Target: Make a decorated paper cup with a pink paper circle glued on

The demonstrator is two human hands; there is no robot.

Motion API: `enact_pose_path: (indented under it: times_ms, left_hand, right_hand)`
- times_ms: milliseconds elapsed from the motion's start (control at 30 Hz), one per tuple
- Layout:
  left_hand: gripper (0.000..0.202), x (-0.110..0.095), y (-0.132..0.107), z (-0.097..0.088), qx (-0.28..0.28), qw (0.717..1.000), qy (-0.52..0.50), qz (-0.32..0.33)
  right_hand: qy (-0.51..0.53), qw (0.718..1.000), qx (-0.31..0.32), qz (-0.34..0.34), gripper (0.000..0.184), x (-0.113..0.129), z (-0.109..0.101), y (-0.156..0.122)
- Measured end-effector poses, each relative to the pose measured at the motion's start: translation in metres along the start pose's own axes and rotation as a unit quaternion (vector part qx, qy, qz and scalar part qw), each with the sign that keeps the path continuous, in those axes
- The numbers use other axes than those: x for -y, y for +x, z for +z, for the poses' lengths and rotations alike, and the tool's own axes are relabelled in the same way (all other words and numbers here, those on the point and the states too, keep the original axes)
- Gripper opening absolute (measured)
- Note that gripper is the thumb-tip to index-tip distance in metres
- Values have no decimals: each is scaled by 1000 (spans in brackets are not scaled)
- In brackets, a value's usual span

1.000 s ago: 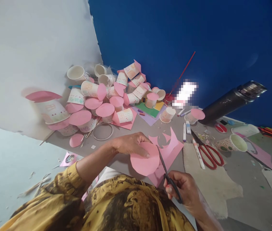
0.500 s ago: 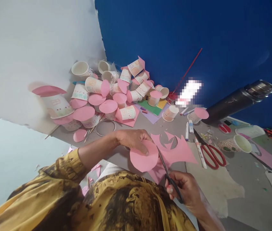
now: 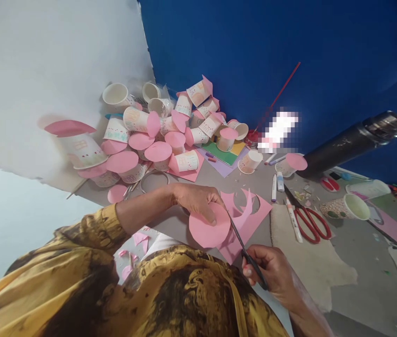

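Observation:
My left hand (image 3: 200,201) pinches a round pink paper disc (image 3: 209,231), thumb on top and the other fingers mostly hidden beneath. At the disc's right edge lie the blades of black-handled scissors (image 3: 242,250), which my right hand (image 3: 271,269) grips by the handles. The blades look nearly closed. Behind and under them a larger pink sheet (image 3: 259,213) with round cut-outs rests on the table. A thin curved pink strip (image 3: 247,208) stands up near the blade tips; whether it is still joined to the disc I cannot tell.
Paper cups with pink tops (image 3: 159,154) are heaped at the back left. Red-handled scissors (image 3: 312,224), markers (image 3: 293,220) and a patterned cup (image 3: 345,207) lie to the right. A grey ring (image 3: 154,175) sits behind my left arm. A dark tube (image 3: 356,142) leans at the back right.
A wide flap of pink paper right of the blades has dropped away, leaving a narrow curved strip and the sheet below in view. Both hands keep their holds and have barely moved.

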State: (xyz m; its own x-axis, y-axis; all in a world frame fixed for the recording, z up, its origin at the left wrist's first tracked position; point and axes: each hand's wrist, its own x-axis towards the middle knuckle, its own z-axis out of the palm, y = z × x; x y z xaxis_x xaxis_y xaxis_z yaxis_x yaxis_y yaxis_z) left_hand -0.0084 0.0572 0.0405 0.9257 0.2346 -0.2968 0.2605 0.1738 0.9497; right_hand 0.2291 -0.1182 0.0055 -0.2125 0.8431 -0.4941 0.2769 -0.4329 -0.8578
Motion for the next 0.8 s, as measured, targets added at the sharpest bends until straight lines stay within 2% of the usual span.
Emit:
enact_pose_path:
  times_ms: [133, 233, 300, 367, 467, 567, 667, 800]
  left_hand:
    - [19, 3, 5, -8, 40, 998, 40, -7]
    - [20, 3, 6, -9, 31, 998, 53, -17]
    - [19, 6, 5, -6, -27, 999, 21, -24]
    - [18, 11, 5, 1, -135, 989, -51, -18]
    - [26, 18, 9, 17, -303, 934, -187, 26]
    - [38, 17, 18, 35, -409, 850, -314, 103]
    - [38, 10, 29, 52, -434, 790, -403, 159]
    - [30, 1, 39, 65, -463, 749, -438, 181]
  right_hand:
    - [-2, 1000, -1, 5, 41, 1, -2, 1]
    - [7, 1000, -22, 0, 42, -1, -8, 5]
    - [20, 997, -75, -25, 44, -4, -13, 10]
    - [39, 988, -137, -65, 44, -8, -17, 16]
    - [78, 973, -181, -124, 44, -11, -17, 25]
    - [119, 961, -190, -161, 44, -9, -12, 33]
    - [145, 952, -203, -180, 44, 0, -6, 38]
    - [120, 964, -148, -184, 59, 13, -1, 40]
